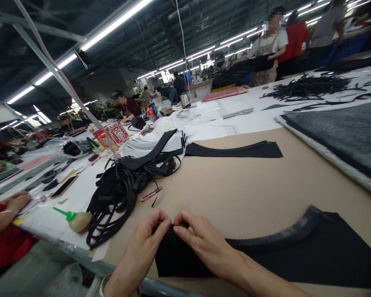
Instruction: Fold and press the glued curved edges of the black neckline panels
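A black fabric panel (312, 255) with a curved, greyish folded edge lies on brown paper (235, 185) close to me. My left hand (150, 235) pinches the panel's upper left corner between thumb and fingers. Right beside it, my right hand (200, 237) pinches the same edge, the two thumbs nearly meeting. The right forearm crosses over the panel and hides part of it. Beyond my hands lie pink thread snips (151, 194) and a heap of black fabric strips (120, 194). A second, similar black piece (235, 149) rests farther back on the paper.
A glue bottle (78, 220) with a green nozzle stands by the table's front edge, left. A person's red sleeve (9, 247) and hand are at far left. Grey felt-like sheets (343, 136) lie to the right. A phone (64, 186) and black scraps (309, 86) lie farther off; several people work behind.
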Demonstrator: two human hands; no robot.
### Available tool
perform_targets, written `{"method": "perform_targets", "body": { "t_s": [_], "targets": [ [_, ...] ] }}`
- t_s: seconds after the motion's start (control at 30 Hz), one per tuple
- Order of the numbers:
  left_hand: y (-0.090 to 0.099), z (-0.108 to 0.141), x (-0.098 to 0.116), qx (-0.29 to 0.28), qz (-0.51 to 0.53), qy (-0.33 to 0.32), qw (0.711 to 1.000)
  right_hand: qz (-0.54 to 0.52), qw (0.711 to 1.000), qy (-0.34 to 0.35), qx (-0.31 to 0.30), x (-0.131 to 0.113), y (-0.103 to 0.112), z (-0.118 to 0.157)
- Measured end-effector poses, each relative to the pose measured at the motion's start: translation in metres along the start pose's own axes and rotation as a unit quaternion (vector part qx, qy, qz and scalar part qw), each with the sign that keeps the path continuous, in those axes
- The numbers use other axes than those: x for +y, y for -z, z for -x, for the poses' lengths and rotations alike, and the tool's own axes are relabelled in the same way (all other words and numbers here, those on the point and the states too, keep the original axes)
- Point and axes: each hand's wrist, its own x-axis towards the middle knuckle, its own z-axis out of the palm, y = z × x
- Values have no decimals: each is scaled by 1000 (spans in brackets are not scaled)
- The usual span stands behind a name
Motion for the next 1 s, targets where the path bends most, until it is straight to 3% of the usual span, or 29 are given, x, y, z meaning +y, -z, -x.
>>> {"method": "perform_targets", "body": {
  "t_s": [0.13, 0.23, 0.37, 0.5, 0.67, 0.73, 0.87, 1.0],
  "targets": [
    [3, -9, -4, -7, -21, 8, 1000, 26, 1000, -16, 5, 5, 3, -3],
    [5, -26, -14, -6, -18, 3, 1000, 103, 994, -20, 13, 11, 4, -7],
    [8, -59, -43, 1, -26, -7, 1000, 223, 974, -26, 31, 24, 13, -7],
    [9, -81, -71, 5, -44, -2, 999, 288, 956, -52, 6, 34, 30, 4],
    [-5, -74, -73, 87, -101, -31, 991, 344, 937, -53, -30, 35, 35, 12],
    [-18, -64, -62, 57, -126, -71, 988, 357, 932, -47, -31, 35, 32, 11],
    [-43, -50, -44, -91, -196, -133, 967, 370, 928, -47, -31, 39, 26, 6],
    [-48, -55, -41, -134, -233, -136, 954, 372, 926, -63, -26, 41, 22, 2]
  ]
}}
